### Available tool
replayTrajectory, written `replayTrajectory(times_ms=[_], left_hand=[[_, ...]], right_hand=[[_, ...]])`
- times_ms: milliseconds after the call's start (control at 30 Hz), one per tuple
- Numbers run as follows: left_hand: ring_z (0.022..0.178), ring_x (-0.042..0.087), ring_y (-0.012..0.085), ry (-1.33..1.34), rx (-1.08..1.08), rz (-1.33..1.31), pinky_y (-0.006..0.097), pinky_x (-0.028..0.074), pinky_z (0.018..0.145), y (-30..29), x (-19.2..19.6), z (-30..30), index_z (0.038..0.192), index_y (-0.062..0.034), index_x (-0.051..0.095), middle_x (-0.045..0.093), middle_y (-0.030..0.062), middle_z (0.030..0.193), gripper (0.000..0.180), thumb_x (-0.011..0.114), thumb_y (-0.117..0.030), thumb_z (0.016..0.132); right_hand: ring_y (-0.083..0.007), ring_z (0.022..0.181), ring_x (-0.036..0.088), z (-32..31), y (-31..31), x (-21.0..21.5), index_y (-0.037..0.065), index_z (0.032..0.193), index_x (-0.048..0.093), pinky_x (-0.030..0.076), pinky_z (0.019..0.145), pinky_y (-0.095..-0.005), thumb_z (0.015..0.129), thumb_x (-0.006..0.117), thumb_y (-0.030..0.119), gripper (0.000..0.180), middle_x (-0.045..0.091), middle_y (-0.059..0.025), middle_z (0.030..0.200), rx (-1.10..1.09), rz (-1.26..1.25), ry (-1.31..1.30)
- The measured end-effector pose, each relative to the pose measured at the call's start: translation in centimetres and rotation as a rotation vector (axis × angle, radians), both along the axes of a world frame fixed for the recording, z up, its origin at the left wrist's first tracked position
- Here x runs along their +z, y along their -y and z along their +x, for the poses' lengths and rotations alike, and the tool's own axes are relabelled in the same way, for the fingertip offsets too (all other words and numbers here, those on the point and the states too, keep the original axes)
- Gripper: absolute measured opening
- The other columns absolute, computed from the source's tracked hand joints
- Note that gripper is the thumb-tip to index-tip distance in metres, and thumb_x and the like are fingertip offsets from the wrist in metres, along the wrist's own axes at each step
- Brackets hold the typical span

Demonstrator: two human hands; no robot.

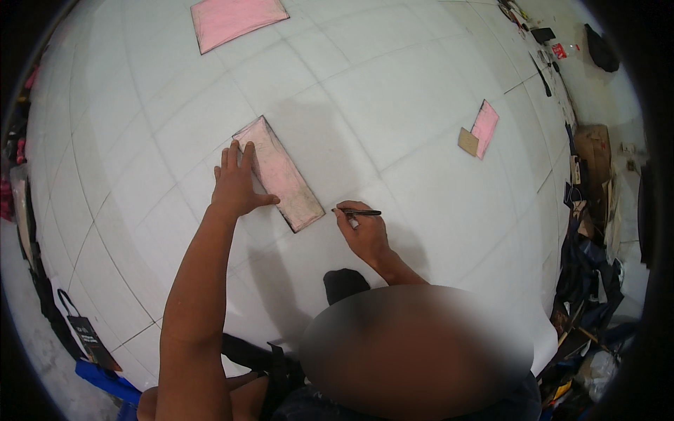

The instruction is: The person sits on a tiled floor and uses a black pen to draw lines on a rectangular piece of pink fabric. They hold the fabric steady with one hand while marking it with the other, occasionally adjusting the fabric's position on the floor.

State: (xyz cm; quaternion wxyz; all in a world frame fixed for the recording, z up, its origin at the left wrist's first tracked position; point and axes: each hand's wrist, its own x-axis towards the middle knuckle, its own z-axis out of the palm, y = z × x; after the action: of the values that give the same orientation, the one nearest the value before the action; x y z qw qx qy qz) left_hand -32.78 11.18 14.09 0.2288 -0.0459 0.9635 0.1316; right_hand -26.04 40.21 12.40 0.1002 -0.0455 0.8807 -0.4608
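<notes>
A long pink rectangular piece (pixel 289 175) with dark edges and a dirty, brownish near end lies slanted on the white tiled surface. My left hand (pixel 237 184) rests spread on its left edge, fingertips near the far end and thumb near the middle. To the right of its near end, my right hand (pixel 364 228) grips a black pen (pixel 365 212) between thumb and fingers. The pen's tip points left, toward the corner of the pink piece, with a small gap between them.
A larger pink piece (pixel 239 21) lies at the far side. Off to the right are a small pink strip (pixel 486 128) and a brown piece (pixel 467 142) touching it. Cluttered items, a plastic bottle (pixel 564 50) and a cardboard box (pixel 595 154) line the right side. A black bag (pixel 91 340) sits near left.
</notes>
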Motion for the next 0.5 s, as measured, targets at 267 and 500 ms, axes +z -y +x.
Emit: replayTrajectory(times_ms=[267, 500], left_hand=[[0.159, 0.013, 0.0447, 0.001, 0.007, -0.016, 0.066, 0.019, 0.124, 0.1, 0.2, 1.4, 0.164, -0.0068, 0.022, 0.016, 0.0244, 0.171, 0.132, 0.093, -0.058, 0.066], [0.159, 0.016, 0.0424, -0.138, -0.139, -0.033, 0.063, 0.013, 0.127, -4.0, -1.5, 0.5, 0.163, -0.0047, 0.028, 0.021, 0.0223, 0.170, 0.122, 0.081, -0.070, 0.074]], right_hand=[[-0.0287, 0.098, 0.071, -0.8, -1.0, -0.3, 0.003, 0.112, 0.070, 0.056, 0.088, -0.0378, 0.097, 0.068, 0.014, 0.018, 0.074, -0.0129, 0.110, -0.164, -0.289, 0.073], [-0.0384, 0.142, 0.046, 0.2, -1.5, -2.1, 0.012, 0.130, 0.063, 0.028, 0.118, -0.0626, 0.093, 0.071, 0.017, 0.038, 0.059, -0.0126, 0.146, 0.361, 0.236, -0.284]])
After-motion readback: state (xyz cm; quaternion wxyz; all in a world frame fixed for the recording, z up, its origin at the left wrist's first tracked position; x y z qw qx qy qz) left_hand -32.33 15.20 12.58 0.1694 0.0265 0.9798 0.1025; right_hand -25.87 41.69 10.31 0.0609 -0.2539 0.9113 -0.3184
